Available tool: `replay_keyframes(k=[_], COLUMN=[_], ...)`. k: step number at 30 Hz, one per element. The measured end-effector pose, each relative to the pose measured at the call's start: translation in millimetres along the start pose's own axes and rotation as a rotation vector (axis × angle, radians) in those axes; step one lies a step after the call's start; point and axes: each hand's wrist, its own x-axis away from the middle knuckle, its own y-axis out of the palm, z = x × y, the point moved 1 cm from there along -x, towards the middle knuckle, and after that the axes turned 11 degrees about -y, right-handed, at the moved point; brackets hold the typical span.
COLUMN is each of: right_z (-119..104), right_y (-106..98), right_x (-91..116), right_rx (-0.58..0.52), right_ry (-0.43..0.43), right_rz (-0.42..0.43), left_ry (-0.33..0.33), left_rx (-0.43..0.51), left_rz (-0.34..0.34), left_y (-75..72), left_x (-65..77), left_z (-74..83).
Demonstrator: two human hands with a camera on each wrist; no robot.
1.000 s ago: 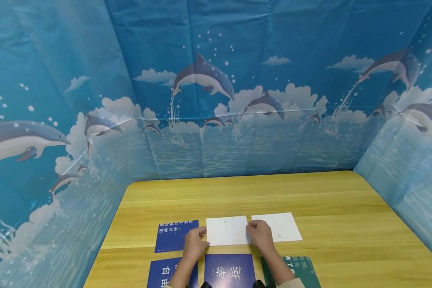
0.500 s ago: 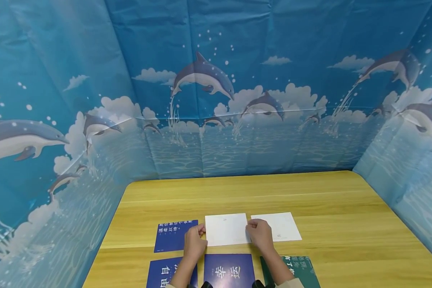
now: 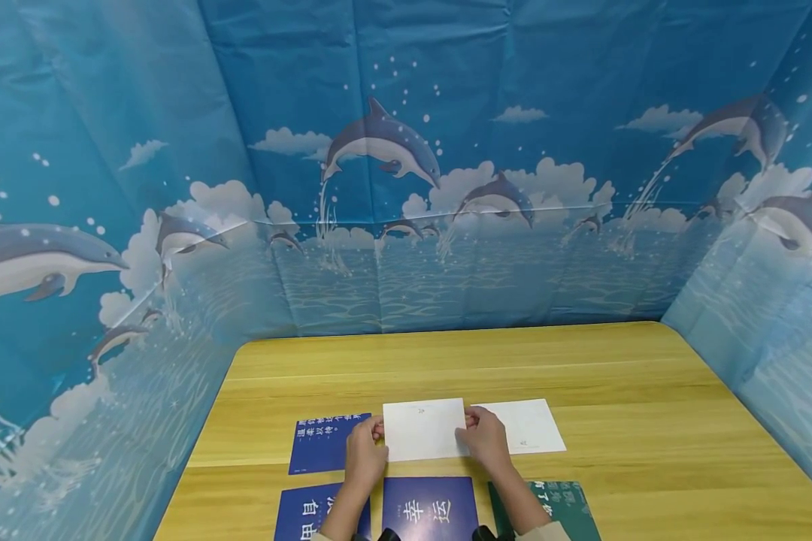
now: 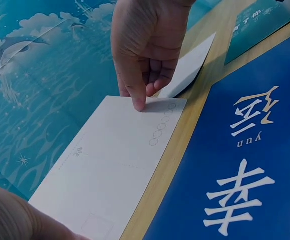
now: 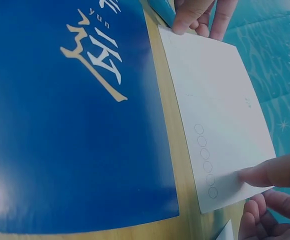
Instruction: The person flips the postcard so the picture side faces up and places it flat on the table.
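A white postcard [image 3: 424, 430], its back side showing, is held between both hands by its short ends. In the head view my left hand [image 3: 365, 452] pinches the left end, thumb on the face and fingers behind. My right hand [image 3: 485, 440] pinches the right end the same way; the right wrist view shows its thumb [image 5: 270, 172] near a row of printed circles. The card tilts up off the table in the wrist views. Just below it lies a purple-blue card [image 3: 430, 507] with large white characters.
Another white postcard [image 3: 528, 427] lies to the right, partly behind my right hand. Two blue cards, an upper one [image 3: 318, 449] and a lower one [image 3: 298, 518], lie at the left. A green card [image 3: 571, 511] is under my right forearm. Dolphin-printed sheeting [image 3: 406, 285] surrounds the wooden table [image 3: 636, 421].
The middle postcard has risen and tilted slightly, its far edge higher in view. My right fingers have shifted from its edge to behind it, with the thumb on its face.
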Motion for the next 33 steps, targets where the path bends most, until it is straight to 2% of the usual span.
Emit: replay_keyframes(k=[8,19,23,33], right_z=[1.6,-1.0,-1.7,-6.4], right_y=[2.9,2.4,2.9,1.6], right_x=[0.4,0.3,-0.6,-1.7], right_rx=[0.012,0.012,0.013,0.052], right_ry=[-0.057,-0.050,-0.057,-0.141], right_rz=[0.023,0.040,0.043,0.026], left_ry=[-0.007,-0.034,-0.024,0.020], left_rx=[-0.027,-0.003,0.012,0.028], left_rz=[0.011,0.011,0.016,0.050], left_y=[-3.4,-4.7,-6.8,-10.0], left_x=[-1.1,-1.7,-2.0,-3.2], left_z=[0.4,1.4,2.2,3.6])
